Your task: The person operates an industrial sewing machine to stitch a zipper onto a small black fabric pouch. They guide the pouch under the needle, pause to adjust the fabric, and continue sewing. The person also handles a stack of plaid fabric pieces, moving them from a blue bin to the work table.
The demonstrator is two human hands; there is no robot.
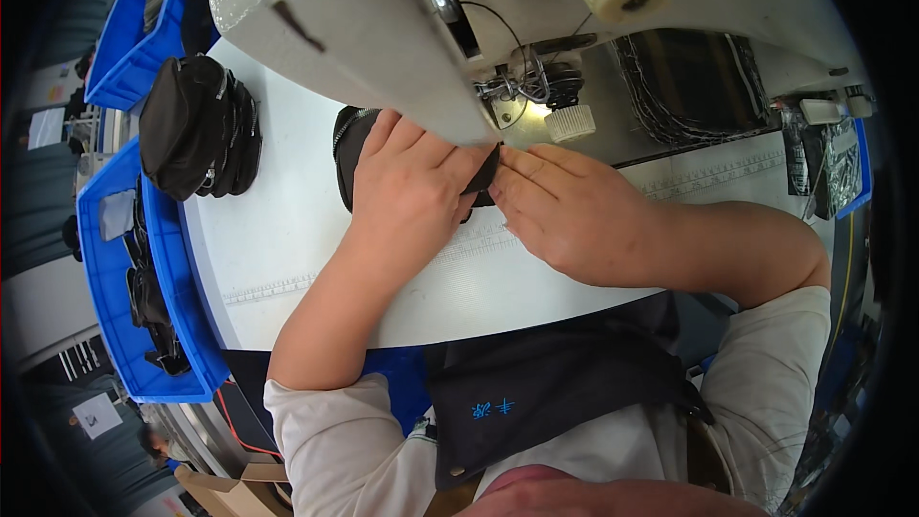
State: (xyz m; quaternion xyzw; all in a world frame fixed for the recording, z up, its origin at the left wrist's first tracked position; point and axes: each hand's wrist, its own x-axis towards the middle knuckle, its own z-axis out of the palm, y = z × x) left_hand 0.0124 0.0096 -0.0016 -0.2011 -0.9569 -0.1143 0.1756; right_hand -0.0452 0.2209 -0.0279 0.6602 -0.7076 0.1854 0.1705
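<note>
While your left hand and right hand pinch the black fabric piece between them, near twelve o'clock by the sewing machine, it probably feels light, soft and prone to puckering; you'd best hold opposite edges.

Upper garment: off-white. Left sleeve and right sleeve are loose and creased, ending near the elbows. Apron: dark, bearing a small bright-blue marking; one round fastener sits at its near left corner. Left hand and right hand: bare.
</note>
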